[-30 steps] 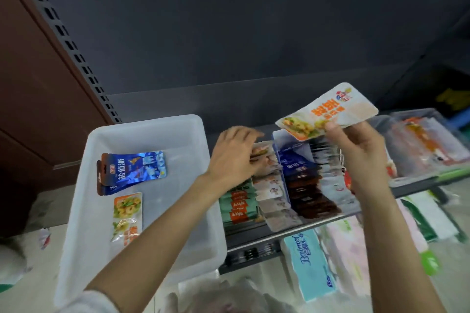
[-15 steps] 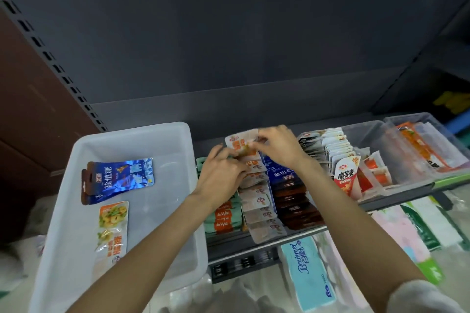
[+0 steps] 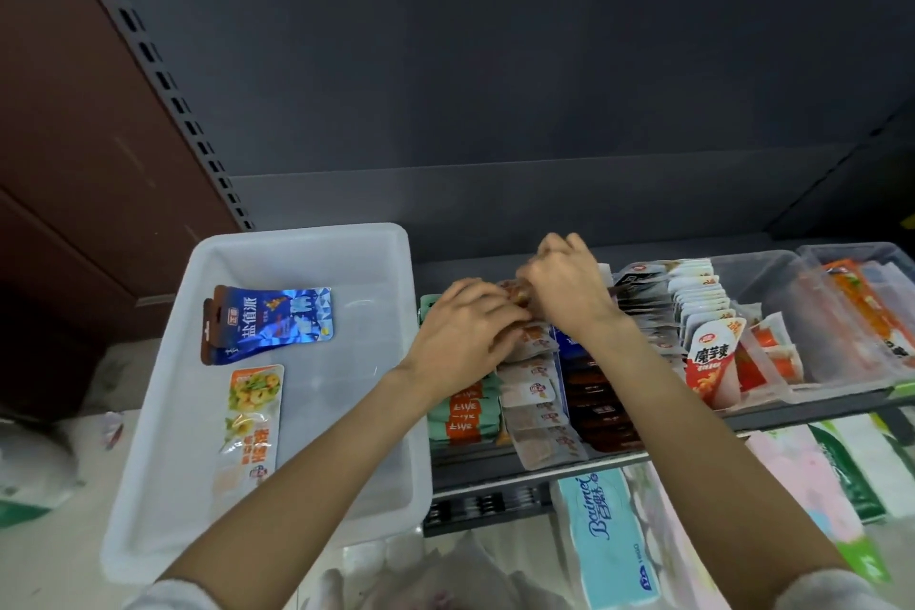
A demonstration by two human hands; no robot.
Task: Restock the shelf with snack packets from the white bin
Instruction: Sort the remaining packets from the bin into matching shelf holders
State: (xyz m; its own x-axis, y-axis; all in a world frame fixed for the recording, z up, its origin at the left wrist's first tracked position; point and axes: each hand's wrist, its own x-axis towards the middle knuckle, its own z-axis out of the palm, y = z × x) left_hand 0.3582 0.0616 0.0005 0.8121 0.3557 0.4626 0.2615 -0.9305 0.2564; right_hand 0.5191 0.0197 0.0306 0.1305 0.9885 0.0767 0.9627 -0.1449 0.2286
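The white bin point(image 3: 307, 243) stands at the left end of the shelf point(image 3: 742, 421). In it lie blue snack packets point(image 3: 275, 320) and a pale packet with a yellow food picture point(image 3: 252, 416). My left hand point(image 3: 465, 332) and my right hand point(image 3: 564, 282) meet over the back of a row of pale snack packets point(image 3: 537, 411) on the shelf. Both curl their fingers round a pale orange-printed packet point(image 3: 515, 297), mostly hidden between them, at the back of that row.
Beside that row stand green-and-orange packets point(image 3: 463, 411), dark brown packets point(image 3: 601, 416) and red-and-white packets point(image 3: 710, 357). Clear bins with more snacks point(image 3: 866, 312) sit at the right. Tissue packs point(image 3: 609, 535) fill the shelf below.
My right hand has carried the pale orange-printed packet from up in the air down to the back of the pale row. My left hand has stayed at that row, and now both hold the packet there.
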